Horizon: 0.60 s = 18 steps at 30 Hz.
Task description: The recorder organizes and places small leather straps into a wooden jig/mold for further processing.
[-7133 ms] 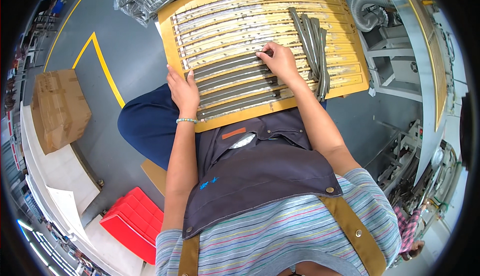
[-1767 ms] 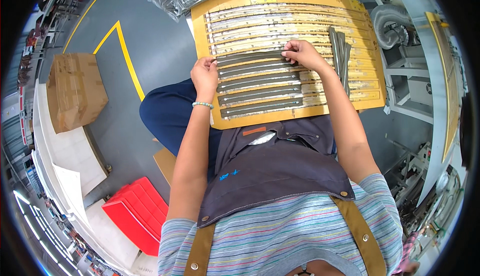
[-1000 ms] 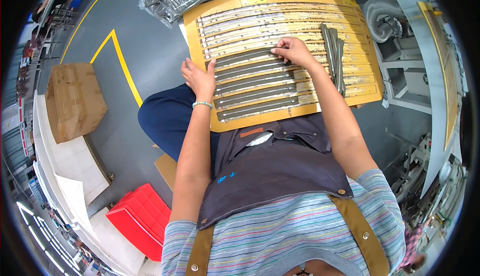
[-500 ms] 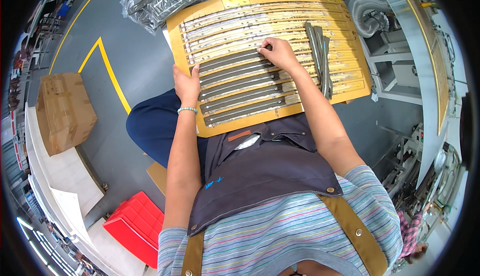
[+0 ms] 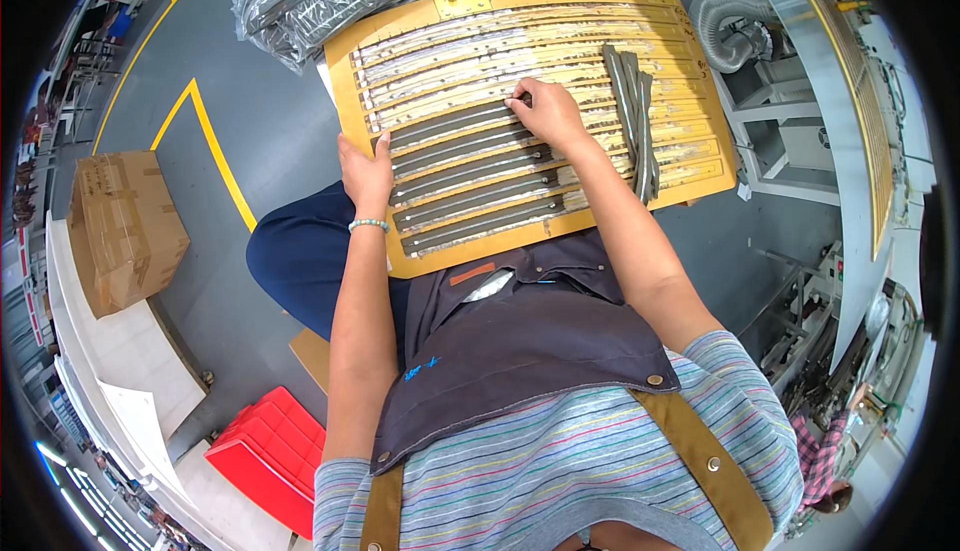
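Note:
A yellow slotted board (image 5: 480, 238) rests tilted across my lap. Several dark grey strips (image 5: 472, 159), each with a thin pale line along it, lie side by side in its lower left slots. My left hand (image 5: 367, 173) grips the board's left edge, the thumb on top by the uppermost strip's end and the fingers partly hidden behind. At the other end of that strip, my right hand (image 5: 550, 116) is closed in a pinch, thumb and forefinger on its tip. Loose grey strips (image 5: 630, 111) lie in a bunch crosswise on the board's right part.
Clear plastic bags of dark material (image 5: 330, 1) lie beyond the board. To the left stand a cardboard box (image 5: 130, 231) and a red plastic bin (image 5: 268, 456). A ribbed grey hose (image 5: 725, 26) and white frame are at right. Another person's checked sleeve (image 5: 818, 456) shows lower right.
The view has shifted slightly, moving most things a little leftward in it. My right hand stays at the uppermost strip's right end, with only a slight move; the left keeps its hold.

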### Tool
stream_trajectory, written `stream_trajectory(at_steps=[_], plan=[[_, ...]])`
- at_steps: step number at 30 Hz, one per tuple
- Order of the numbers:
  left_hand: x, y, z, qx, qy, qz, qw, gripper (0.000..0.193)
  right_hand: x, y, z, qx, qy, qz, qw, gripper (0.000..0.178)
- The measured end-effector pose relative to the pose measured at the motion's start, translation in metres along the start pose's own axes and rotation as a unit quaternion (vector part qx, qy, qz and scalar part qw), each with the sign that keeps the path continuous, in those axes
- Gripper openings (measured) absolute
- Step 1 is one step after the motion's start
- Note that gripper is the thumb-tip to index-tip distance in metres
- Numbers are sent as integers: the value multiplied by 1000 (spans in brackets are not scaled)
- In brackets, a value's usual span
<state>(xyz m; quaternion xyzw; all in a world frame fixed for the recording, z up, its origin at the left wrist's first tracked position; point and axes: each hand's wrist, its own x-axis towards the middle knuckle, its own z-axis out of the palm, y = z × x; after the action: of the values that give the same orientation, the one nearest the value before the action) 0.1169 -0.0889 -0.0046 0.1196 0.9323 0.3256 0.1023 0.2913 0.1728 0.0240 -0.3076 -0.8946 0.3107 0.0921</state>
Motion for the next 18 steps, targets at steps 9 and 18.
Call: stream_trajectory(at_steps=[9, 18], plan=[[3, -7, 3, -8, 3, 14, 1000, 91, -5, -6, 2, -5, 17, 3, 1000, 17], [-31, 35, 6, 112, 223, 226, 942, 71, -8, 4, -5, -130, 137, -48, 981, 41]])
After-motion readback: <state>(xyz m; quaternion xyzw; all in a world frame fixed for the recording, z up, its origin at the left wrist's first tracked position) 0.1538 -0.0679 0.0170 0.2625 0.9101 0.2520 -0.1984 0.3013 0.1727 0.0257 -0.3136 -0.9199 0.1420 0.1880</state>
